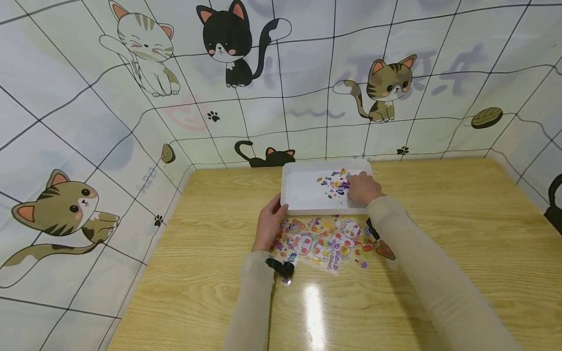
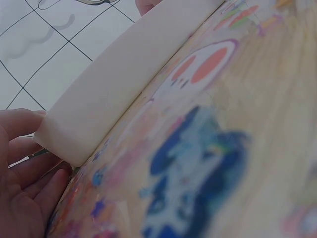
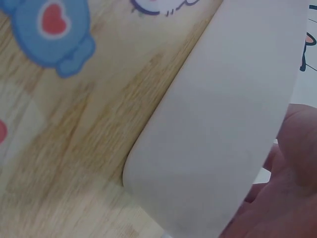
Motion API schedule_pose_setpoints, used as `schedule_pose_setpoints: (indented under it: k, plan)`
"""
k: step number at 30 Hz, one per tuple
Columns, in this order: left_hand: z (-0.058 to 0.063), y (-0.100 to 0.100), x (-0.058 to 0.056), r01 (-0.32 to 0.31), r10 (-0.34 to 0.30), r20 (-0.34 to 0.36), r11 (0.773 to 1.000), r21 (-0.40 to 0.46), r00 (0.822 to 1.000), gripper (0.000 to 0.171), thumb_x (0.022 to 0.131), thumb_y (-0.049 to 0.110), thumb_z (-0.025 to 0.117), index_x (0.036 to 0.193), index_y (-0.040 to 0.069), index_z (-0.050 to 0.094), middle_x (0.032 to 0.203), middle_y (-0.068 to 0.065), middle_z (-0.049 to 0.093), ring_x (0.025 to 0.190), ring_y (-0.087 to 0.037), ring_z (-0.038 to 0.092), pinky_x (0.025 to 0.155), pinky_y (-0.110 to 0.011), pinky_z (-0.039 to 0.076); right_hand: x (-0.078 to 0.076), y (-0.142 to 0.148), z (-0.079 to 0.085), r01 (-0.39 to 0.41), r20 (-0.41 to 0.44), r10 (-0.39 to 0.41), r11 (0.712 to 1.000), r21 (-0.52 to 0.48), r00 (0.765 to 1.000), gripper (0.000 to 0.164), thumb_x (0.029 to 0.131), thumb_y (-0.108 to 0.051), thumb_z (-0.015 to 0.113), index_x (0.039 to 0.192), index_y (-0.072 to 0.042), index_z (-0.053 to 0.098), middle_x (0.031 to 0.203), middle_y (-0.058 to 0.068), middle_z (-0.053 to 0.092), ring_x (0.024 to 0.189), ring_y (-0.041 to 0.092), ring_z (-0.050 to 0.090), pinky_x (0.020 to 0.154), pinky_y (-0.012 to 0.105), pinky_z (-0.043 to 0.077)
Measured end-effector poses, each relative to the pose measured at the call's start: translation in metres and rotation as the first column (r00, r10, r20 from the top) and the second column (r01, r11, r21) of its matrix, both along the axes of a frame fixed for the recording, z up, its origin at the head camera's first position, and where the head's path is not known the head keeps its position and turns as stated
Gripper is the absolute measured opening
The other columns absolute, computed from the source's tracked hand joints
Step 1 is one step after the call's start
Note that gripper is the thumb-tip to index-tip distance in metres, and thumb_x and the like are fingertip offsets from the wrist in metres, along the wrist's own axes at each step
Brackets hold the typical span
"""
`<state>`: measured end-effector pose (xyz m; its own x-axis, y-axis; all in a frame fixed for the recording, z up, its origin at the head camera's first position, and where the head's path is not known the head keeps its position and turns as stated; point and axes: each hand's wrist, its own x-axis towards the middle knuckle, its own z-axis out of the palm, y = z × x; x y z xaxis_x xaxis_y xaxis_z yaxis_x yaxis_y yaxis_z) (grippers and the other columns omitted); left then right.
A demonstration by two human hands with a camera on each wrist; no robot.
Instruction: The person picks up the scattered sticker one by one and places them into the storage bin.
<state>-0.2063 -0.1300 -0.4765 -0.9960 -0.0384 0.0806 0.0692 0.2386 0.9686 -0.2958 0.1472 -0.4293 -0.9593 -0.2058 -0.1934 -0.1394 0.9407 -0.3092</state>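
Note:
A shallow white tray [image 1: 303, 190] stands at the back of the table, with many tiny colourful pieces [image 1: 334, 184] scattered over its right half. My left hand [image 1: 269, 225] grips the tray's front left corner. The left wrist view shows the thumb at the rim and the other fingers around the outer wall [image 2: 119, 84]. Inside the tray, my right hand [image 1: 363, 188] reaches down with its fingertips at the pieces. From the right wrist, the tray wall [image 3: 213, 119] hides those fingertips, and I cannot tell whether they pinch a piece.
Clear sticker sheets [image 1: 322, 246] printed with animals and small pictures lie on the wooden table [image 1: 197, 273], right in front of the tray. Behind the tray rises a wall covering [image 1: 307, 112] with a grid and cartoon cats. A dark strap [image 1: 281, 267] sits at my left wrist.

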Motion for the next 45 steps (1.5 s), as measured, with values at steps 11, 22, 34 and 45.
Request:
schedule_pose_setpoints:
  k: [11,22,34,45]
  plan:
    - [0.001,0.0,0.001,0.0,0.0,-0.012,1.0,-0.003,1.0,0.046,0.091,0.03,0.05,0.135,0.019,0.041,0.132,0.001,0.045,0.118,-0.012,0.043,0.097,-0.035,0.036,0.0,0.0,0.0,0.008,0.008,-0.008,1.0,0.015,1.0,0.038,0.083,-0.015,0.053,0.118,-0.001,0.054,0.106,0.021,0.045,0.095,0.037,0.042,0.071,0.054,0.042]
    - [-0.002,0.0,-0.001,-0.003,0.003,-0.008,1.0,-0.005,1.0,0.046,0.091,0.03,0.05,0.135,0.02,0.041,0.132,0.001,0.045,0.118,-0.012,0.043,0.097,-0.035,0.035,0.008,0.0,0.015,-0.002,0.036,0.005,0.997,-0.082,0.999,0.042,0.085,-0.017,0.056,0.123,-0.001,0.05,0.119,0.023,0.045,0.095,0.033,0.049,0.074,0.049,0.043]
    - [-0.001,0.0,-0.001,-0.013,0.013,-0.007,1.0,-0.021,1.0,0.046,0.091,0.029,0.051,0.135,0.017,0.041,0.132,0.0,0.045,0.119,-0.013,0.043,0.097,-0.036,0.035,0.017,0.007,0.028,-0.016,0.004,0.017,0.988,-0.155,1.0,0.044,0.087,-0.023,0.054,0.125,-0.001,0.048,0.126,0.024,0.043,0.1,0.035,0.049,0.079,0.049,0.042]
    - [-0.001,0.001,-0.002,-0.006,0.006,0.032,1.0,0.01,0.999,0.046,0.091,0.031,0.051,0.135,0.021,0.041,0.134,0.002,0.044,0.121,-0.011,0.04,0.099,-0.036,0.033,0.035,0.021,0.037,-0.001,-0.01,-0.002,0.958,-0.286,1.0,0.045,0.091,-0.028,0.05,0.126,-0.002,0.046,0.117,0.02,0.052,0.102,0.034,0.05,0.086,0.05,0.038]
